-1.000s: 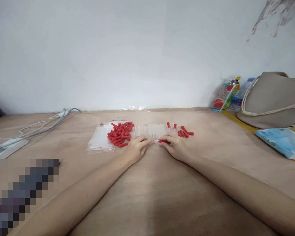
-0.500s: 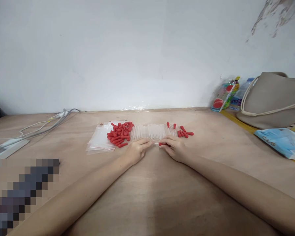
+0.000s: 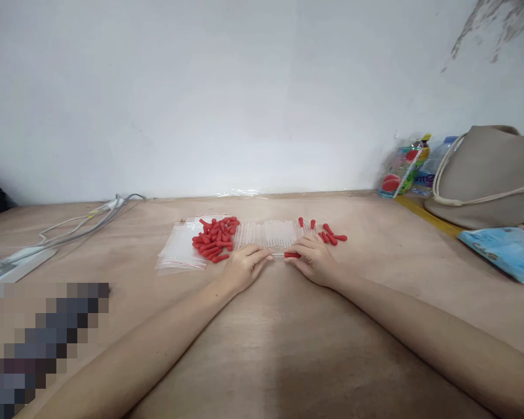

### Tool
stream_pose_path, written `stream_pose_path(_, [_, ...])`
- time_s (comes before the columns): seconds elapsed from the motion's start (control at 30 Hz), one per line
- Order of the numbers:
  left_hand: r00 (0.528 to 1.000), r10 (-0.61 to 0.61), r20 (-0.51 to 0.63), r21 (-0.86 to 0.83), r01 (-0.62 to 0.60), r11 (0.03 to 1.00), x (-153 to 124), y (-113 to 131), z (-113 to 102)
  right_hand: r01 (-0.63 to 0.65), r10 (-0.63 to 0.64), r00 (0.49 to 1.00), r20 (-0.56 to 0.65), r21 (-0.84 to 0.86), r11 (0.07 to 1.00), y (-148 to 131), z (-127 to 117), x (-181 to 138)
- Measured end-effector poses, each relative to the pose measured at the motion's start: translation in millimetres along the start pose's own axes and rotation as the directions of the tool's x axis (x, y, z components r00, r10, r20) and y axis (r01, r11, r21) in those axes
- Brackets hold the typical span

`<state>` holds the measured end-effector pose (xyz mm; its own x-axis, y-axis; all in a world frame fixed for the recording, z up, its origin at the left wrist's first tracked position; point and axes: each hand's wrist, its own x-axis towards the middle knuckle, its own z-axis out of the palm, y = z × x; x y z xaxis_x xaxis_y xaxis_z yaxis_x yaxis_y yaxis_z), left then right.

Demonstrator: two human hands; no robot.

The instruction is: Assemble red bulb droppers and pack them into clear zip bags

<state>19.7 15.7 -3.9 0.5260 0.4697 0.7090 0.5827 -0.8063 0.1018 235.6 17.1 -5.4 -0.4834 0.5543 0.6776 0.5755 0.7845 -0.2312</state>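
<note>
My left hand (image 3: 243,267) pinches a thin clear dropper tube (image 3: 278,255) at its left part. Between the fingertips of my right hand (image 3: 318,262) is a red rubber bulb (image 3: 291,255), in line with the tube's right end; whether the tube sits inside it I cannot tell. Just behind my hands lies a row of clear dropper tubes (image 3: 279,233). Two red bulbs (image 3: 312,224) top tubes at the row's right end. Several loose red bulbs (image 3: 329,238) lie right of them, and a larger heap of red bulbs (image 3: 212,238) lies left of the row.
Clear zip bags (image 3: 181,250) lie partly under the heap. Cables (image 3: 100,216) and a white power strip (image 3: 30,259) are at the left. Drink bottles (image 3: 395,174), a grey bag (image 3: 484,174) and a blue packet (image 3: 502,250) stand or lie at the right. A white wall rises behind the table.
Slightly more of the red bulb and the tube shows between my fingertips. The whole view has shifted a little; both hands keep nearly the same place.
</note>
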Motion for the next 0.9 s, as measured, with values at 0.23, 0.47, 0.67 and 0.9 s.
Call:
stream_pose_path(0.23, [0.999, 0.035, -0.008, -0.029, -0.035, 0.999, -0.2, 9.8, -1.3, 0.063, -0.065, 0.998, 0.008, 0.125, 0.99, -4.1, 2.4, -0.9])
stream_pose_path(0.47, [1.0, 0.01, 0.028, -0.041, -0.009, 0.999, -0.6, 9.4, -1.0, 0.104, -0.109, 0.994, 0.033, 0.133, 0.986, -2.6, 0.1, 1.6])
stream_pose_path(0.67, [0.995, -0.09, 0.05, -0.116, 0.095, 0.989, -0.9, 8.4, -0.3, -0.251, 0.276, 0.961, 0.002, 0.424, 0.87, -3.0, -3.8, 3.8])
stream_pose_path(0.9, [0.973, -0.226, 0.043, -0.148, 0.23, 0.962, 0.5, 8.4, -3.3, -0.498, 0.649, 0.761, -0.008, 0.633, 0.592, 40.2, -46.6, 40.1])
